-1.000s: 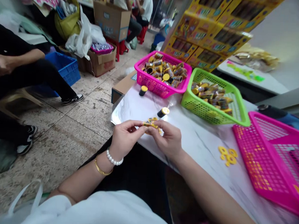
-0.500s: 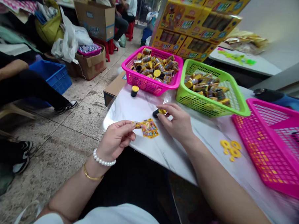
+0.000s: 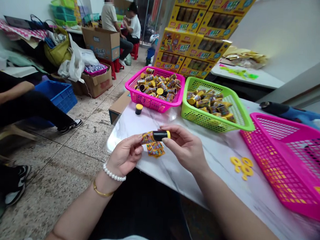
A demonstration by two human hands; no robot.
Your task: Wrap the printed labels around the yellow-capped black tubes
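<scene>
Between thumb and fingers, my left hand pinches a printed yellow label. My right hand holds a small black bottle with a yellow cap, lying sideways above the table. The bottle's dark end meets or overlaps the label's right edge; whether the label sticks to it I cannot tell. Under them a small pile of printed labels lies on the white marbled table. Another black bottle with a yellow cap stands upright near the table's far left.
A pink basket and a green basket, both full of labelled bottles, stand at the back. Another pink basket is at right, beside yellow rings. Yellow boxes are stacked behind. A seated person's leg shows at left.
My right hand has lifted the bottle off the table and brought it left to the label. My left hand still pinches the label. The view has shifted slightly.
</scene>
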